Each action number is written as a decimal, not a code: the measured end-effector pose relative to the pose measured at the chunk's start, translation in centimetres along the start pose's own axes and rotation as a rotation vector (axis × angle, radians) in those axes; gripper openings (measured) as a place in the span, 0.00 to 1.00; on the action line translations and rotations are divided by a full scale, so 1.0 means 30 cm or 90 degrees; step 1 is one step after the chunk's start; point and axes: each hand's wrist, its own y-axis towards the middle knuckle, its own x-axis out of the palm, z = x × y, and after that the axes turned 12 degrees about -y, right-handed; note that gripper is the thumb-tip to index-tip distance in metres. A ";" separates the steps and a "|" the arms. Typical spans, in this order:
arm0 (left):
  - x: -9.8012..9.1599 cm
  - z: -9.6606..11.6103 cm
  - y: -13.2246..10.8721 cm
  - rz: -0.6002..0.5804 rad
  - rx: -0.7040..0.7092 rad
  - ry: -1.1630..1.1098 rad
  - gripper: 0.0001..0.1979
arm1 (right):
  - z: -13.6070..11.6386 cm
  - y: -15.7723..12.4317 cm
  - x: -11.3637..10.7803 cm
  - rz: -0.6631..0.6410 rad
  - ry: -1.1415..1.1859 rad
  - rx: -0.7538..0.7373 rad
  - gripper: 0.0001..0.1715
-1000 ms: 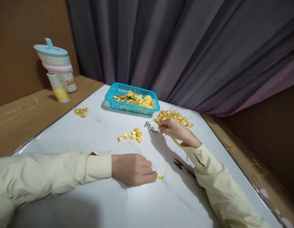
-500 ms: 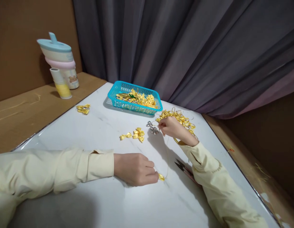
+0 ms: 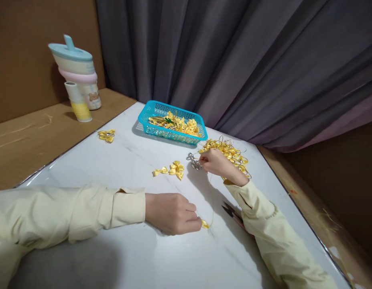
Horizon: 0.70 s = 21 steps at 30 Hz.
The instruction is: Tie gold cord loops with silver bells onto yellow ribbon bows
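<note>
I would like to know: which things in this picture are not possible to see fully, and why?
All in the head view:
- Yellow ribbon piece: partly covered by the left hand.
- Thread: too thin to follow near the right hand.
- Scissors: handle end hidden by the right sleeve.
- Left sleeve: cut off by the left edge.

Hands [image 3: 175, 214] w/ ylw ribbon [image 3: 205, 224] & thread [image 3: 213, 206]

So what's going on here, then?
A person's left hand holds a small yellow ribbon piece low over the white table. A thin thread runs from it up to the closed right hand, near some silver ornaments. Partly hidden scissors lie nearby; farther back, a blue basket contains more yellow pieces.
</note>
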 end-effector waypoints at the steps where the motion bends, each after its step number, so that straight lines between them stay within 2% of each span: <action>1: 0.000 0.000 0.000 -0.001 0.000 0.001 0.09 | 0.000 0.000 0.000 0.000 -0.001 -0.002 0.12; 7: -0.001 -0.002 -0.001 -0.020 -0.006 -0.002 0.10 | -0.010 -0.015 0.006 0.015 -0.025 -0.007 0.10; 14: 0.004 0.000 -0.005 -0.013 -0.007 -0.004 0.09 | -0.058 -0.065 0.065 0.057 -0.102 0.017 0.08; 21: 0.000 0.002 -0.005 -0.027 -0.014 -0.006 0.09 | -0.086 -0.089 0.097 0.046 -0.142 0.027 0.11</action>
